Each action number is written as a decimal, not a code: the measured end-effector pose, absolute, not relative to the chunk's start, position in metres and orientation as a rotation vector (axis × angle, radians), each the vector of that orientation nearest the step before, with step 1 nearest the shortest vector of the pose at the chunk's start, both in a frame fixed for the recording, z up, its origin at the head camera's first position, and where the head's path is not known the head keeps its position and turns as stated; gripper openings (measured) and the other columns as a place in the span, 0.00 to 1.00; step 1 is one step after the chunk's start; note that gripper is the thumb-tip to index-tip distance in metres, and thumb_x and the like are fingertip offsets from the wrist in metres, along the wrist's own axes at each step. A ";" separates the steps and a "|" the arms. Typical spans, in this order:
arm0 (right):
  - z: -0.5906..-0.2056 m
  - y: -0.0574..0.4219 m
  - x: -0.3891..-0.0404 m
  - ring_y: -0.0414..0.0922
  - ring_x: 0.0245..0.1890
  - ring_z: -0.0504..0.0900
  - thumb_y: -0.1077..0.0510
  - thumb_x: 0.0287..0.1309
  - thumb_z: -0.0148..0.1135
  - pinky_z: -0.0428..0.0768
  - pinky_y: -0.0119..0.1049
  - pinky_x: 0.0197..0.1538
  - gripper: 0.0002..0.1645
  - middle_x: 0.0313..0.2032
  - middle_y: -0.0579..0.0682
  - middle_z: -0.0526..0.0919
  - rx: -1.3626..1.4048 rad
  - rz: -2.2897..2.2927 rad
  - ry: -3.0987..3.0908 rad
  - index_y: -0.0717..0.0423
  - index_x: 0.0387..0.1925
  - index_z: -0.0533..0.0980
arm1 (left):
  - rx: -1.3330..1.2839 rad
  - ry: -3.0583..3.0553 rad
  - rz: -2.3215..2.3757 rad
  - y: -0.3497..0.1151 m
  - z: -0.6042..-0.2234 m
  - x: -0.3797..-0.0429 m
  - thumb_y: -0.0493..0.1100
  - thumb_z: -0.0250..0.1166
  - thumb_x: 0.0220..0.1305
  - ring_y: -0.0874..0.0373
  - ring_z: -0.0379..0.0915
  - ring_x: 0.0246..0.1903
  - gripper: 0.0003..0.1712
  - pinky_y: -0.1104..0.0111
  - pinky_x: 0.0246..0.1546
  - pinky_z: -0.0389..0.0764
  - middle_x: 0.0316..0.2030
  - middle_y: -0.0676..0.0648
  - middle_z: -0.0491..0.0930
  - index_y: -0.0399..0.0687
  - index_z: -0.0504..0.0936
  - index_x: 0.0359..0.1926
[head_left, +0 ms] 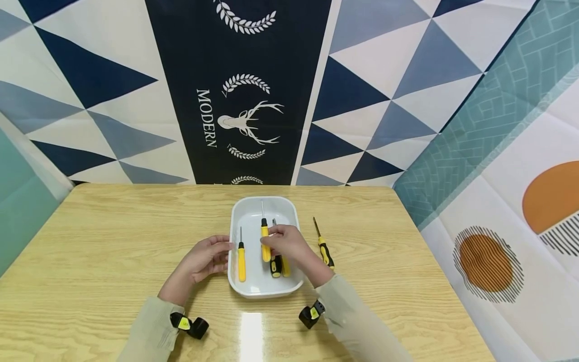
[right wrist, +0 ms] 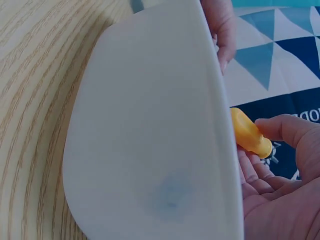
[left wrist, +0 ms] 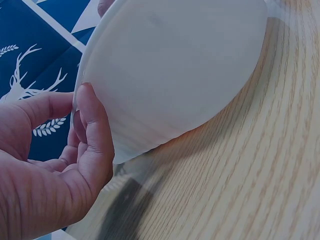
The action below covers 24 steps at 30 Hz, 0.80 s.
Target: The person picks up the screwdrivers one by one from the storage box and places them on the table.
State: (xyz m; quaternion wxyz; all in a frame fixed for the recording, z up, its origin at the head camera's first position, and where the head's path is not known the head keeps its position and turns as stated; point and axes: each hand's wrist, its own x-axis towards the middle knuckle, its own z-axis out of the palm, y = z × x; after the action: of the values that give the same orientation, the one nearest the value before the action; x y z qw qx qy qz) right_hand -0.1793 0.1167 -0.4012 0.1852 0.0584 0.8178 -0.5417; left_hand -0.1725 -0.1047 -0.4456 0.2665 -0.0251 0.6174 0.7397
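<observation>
A white tray (head_left: pixel 253 218) stands on the table. My left hand (head_left: pixel 209 257) grips its left rim, thumb and finger on either side of the wall in the left wrist view. Over the tray, my right hand (head_left: pixel 289 244) holds a yellow screwdriver (head_left: pixel 265 246) by its handle, the shaft pointing away from me; the yellow handle (right wrist: pixel 250 134) also shows in the right wrist view. Inside on the left lies another yellow screwdriver (head_left: pixel 242 262). Under the right hand, a black-and-yellow handle (head_left: pixel 276 267) and a yellow handle (head_left: pixel 286 267) are partly hidden.
Right of the tray, a yellow-and-black screwdriver (head_left: pixel 323 250) lies on the wooden table (head_left: pixel 113 251), beside my right forearm. A patterned cloth (head_left: pixel 244 166) hangs behind the table's far edge.
</observation>
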 end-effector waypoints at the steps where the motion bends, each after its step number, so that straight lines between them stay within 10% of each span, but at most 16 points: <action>1: -0.401 0.118 -0.180 0.42 0.27 0.81 0.55 0.55 0.64 0.83 0.37 0.38 0.20 0.34 0.53 0.83 0.162 -1.535 2.300 0.62 0.47 0.73 | -0.065 1.669 1.996 -0.105 -0.446 -0.173 0.40 0.56 0.65 0.63 0.74 0.30 0.29 0.74 0.32 0.82 0.33 0.51 0.77 0.29 0.59 0.62; 24: -0.393 0.136 -0.180 0.43 0.31 0.82 0.56 0.56 0.62 0.83 0.41 0.45 0.20 0.40 0.56 0.81 0.193 -1.567 2.307 0.64 0.47 0.74 | -0.068 1.662 2.010 -0.105 -0.446 -0.173 0.40 0.56 0.65 0.63 0.75 0.30 0.28 0.73 0.31 0.82 0.32 0.52 0.77 0.30 0.59 0.61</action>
State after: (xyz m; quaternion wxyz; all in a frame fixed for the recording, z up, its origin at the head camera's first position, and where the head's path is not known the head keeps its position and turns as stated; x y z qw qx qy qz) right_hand -0.1796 0.1362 -0.3932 0.1719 0.0679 0.8130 -0.5522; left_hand -0.1732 -0.1049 -0.4463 0.2632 -0.0253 0.6146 0.7432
